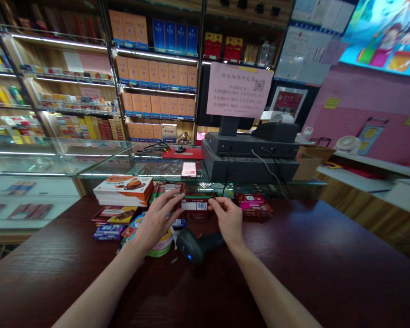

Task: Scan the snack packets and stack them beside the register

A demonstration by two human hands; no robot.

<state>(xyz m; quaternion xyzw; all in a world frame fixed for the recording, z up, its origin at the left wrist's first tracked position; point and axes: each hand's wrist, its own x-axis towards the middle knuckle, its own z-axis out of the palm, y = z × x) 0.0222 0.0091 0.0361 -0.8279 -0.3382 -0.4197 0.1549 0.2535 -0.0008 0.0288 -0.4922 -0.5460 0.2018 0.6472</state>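
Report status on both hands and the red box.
Right hand pinching red barcoded box at its edge. Left hand at its other end, fingers spread. Black barcode scanner lying between hands.

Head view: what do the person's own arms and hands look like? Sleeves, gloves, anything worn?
Both forearms, left and right, are bare, with no sleeve in frame. The left hand and right hand have no gloves. No watch or bracelet shows; rings are too small to tell.

body: person | left hand (pixel 155 223): bare, long fingers | right hand (pixel 227 219): bare, long fingers | forearms (pixel 102 291): bare, slim
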